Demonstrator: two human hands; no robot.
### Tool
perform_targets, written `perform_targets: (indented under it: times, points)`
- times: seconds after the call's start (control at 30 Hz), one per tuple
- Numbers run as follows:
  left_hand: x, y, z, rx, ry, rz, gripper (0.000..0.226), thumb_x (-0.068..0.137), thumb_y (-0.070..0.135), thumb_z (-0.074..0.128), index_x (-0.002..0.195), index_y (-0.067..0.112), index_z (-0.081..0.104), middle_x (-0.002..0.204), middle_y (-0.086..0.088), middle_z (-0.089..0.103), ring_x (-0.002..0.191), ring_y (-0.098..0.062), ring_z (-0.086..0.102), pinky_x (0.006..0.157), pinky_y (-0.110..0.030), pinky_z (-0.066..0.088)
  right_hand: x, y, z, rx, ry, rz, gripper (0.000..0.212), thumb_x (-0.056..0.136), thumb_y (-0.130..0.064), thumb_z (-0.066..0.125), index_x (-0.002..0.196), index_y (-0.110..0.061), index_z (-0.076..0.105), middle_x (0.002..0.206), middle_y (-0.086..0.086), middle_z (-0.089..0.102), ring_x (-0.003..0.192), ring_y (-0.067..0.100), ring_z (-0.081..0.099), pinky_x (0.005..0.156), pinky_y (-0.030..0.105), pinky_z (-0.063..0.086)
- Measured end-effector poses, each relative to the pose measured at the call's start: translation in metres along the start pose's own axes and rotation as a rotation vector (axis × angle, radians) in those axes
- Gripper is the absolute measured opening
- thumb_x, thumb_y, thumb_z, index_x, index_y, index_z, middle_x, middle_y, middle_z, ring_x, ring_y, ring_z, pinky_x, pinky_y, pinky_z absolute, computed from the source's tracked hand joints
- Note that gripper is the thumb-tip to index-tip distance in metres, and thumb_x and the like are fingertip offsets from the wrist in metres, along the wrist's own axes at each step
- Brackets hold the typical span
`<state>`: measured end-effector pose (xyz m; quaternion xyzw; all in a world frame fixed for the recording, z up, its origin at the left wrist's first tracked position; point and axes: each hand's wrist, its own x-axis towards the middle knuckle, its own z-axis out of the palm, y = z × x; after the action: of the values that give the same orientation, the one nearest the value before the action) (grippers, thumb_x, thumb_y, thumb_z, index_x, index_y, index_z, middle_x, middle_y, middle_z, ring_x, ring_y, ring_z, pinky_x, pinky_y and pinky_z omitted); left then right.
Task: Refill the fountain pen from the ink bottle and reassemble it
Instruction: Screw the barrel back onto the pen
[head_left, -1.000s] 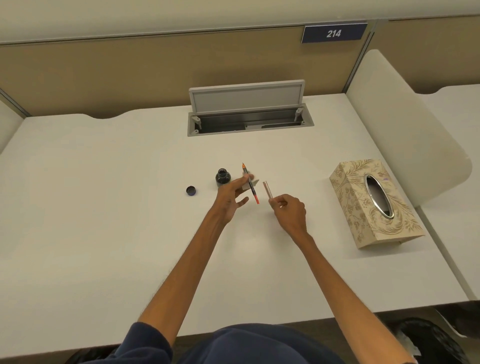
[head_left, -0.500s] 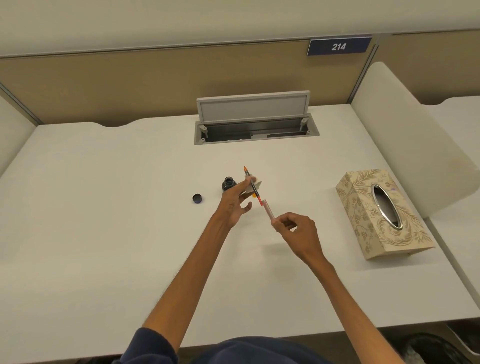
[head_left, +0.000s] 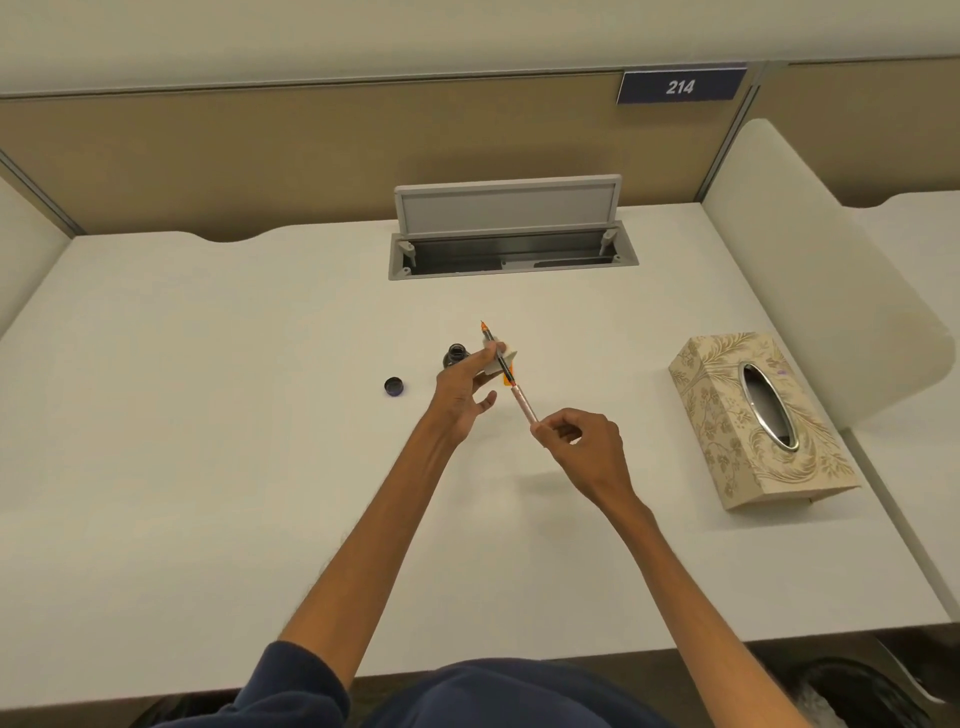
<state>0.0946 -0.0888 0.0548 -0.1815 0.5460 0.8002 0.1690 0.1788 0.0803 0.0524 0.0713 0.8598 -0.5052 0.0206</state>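
Note:
My left hand (head_left: 462, 395) pinches the fountain pen's front section (head_left: 497, 353), nib pointing away, together with a small white tissue piece (head_left: 501, 361). My right hand (head_left: 582, 441) grips the pale pink barrel (head_left: 523, 405) by its near end. The barrel's open end meets the orange rear end of the section, the two in one line. The open dark ink bottle (head_left: 455, 355) stands on the white desk (head_left: 208, 415) just behind my left hand. Its dark blue cap (head_left: 395, 386) lies to the left of the bottle.
A patterned beige tissue box (head_left: 753, 421) sits at the right. An open grey cable tray with its raised lid (head_left: 509, 228) is set in the desk at the back. A white divider panel (head_left: 810, 270) stands at the far right.
My right hand brought the pink barrel up and left until it met the rear end of the pen section. The camera view shifted slightly.

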Motion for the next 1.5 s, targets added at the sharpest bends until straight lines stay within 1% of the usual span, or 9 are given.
perform_targets:
  times: [0.3,0.6,0.77,0.93,1.03,1.17,1.23,1.33,1.5]
  points:
    - [-0.013,-0.008,0.005,0.087,-0.127,0.019,0.015,0.091,0.033,0.065,0.094,0.023,0.075,0.115,0.0,0.073,0.12,-0.016,0.059,0.086,-0.037,0.037,0.002,-0.008,0.0,0.063,0.126,0.05,0.016,0.089,-0.037,0.069,0.084,-0.022,0.07,0.072,-0.008,0.072,0.06,0.009,0.069,0.065,0.026,0.055]
    - [-0.018,-0.005,0.009,0.144,-0.119,0.0,0.018,0.09,0.035,0.065,0.096,0.022,0.076,0.109,-0.003,0.075,0.108,-0.018,0.063,0.086,-0.037,0.041,0.0,-0.006,0.004,0.109,0.276,0.004,0.016,0.088,-0.036,0.072,0.094,-0.022,0.069,0.08,-0.005,0.073,0.057,0.015,0.069,0.057,0.028,0.054]
    - [-0.017,-0.006,0.01,0.18,-0.066,0.013,0.016,0.087,0.033,0.071,0.09,0.019,0.079,0.089,0.0,0.071,0.088,-0.018,0.052,0.076,-0.035,0.04,-0.003,-0.007,0.004,0.161,0.269,-0.035,0.009,0.095,-0.03,0.063,0.098,-0.022,0.066,0.071,-0.001,0.066,0.045,0.013,0.06,0.048,0.02,0.044]
    - [-0.017,-0.01,0.011,0.155,-0.065,0.005,0.029,0.085,0.035,0.072,0.102,0.011,0.077,0.094,-0.003,0.069,0.085,-0.017,0.052,0.073,-0.032,0.04,-0.002,-0.007,0.007,0.2,0.197,-0.067,0.014,0.102,-0.031,0.052,0.109,-0.023,0.061,0.064,0.006,0.063,0.044,0.015,0.056,0.047,0.023,0.045]
    - [-0.019,-0.01,0.01,0.146,-0.064,-0.003,0.025,0.085,0.036,0.072,0.099,0.015,0.077,0.098,-0.003,0.071,0.088,-0.017,0.055,0.075,-0.033,0.04,-0.002,-0.006,0.006,0.215,0.166,-0.067,0.016,0.103,-0.034,0.048,0.111,-0.024,0.058,0.064,0.005,0.064,0.046,0.017,0.055,0.049,0.024,0.045]
    - [-0.02,-0.01,0.01,0.134,-0.045,-0.008,0.017,0.086,0.034,0.071,0.094,0.019,0.077,0.097,-0.002,0.072,0.092,-0.017,0.059,0.079,-0.034,0.041,-0.002,-0.009,0.003,0.221,0.138,-0.044,0.024,0.098,-0.043,0.056,0.114,-0.025,0.056,0.078,0.001,0.068,0.049,0.019,0.061,0.052,0.021,0.048]
    - [-0.021,-0.01,0.011,0.139,-0.046,-0.002,0.015,0.087,0.033,0.07,0.093,0.02,0.077,0.097,-0.001,0.072,0.093,-0.017,0.06,0.081,-0.034,0.041,-0.001,-0.009,0.002,0.217,0.148,-0.042,0.02,0.095,-0.036,0.064,0.11,-0.025,0.058,0.084,-0.001,0.066,0.051,0.02,0.064,0.053,0.02,0.049]
    - [-0.022,-0.01,0.013,0.162,-0.065,0.034,0.017,0.088,0.033,0.069,0.094,0.02,0.078,0.098,-0.002,0.073,0.095,-0.018,0.061,0.082,-0.035,0.042,0.0,-0.007,0.001,0.197,0.203,-0.055,0.008,0.092,-0.024,0.067,0.098,-0.022,0.062,0.085,-0.003,0.066,0.049,0.018,0.063,0.053,0.028,0.05]
    - [-0.023,-0.007,0.015,0.206,-0.058,0.081,0.02,0.09,0.039,0.065,0.087,0.024,0.078,0.097,-0.004,0.075,0.094,-0.02,0.064,0.084,-0.037,0.043,0.005,0.002,0.002,0.161,0.267,-0.018,0.007,0.088,-0.028,0.07,0.094,-0.026,0.068,0.082,-0.006,0.069,0.057,0.024,0.065,0.058,0.036,0.053]
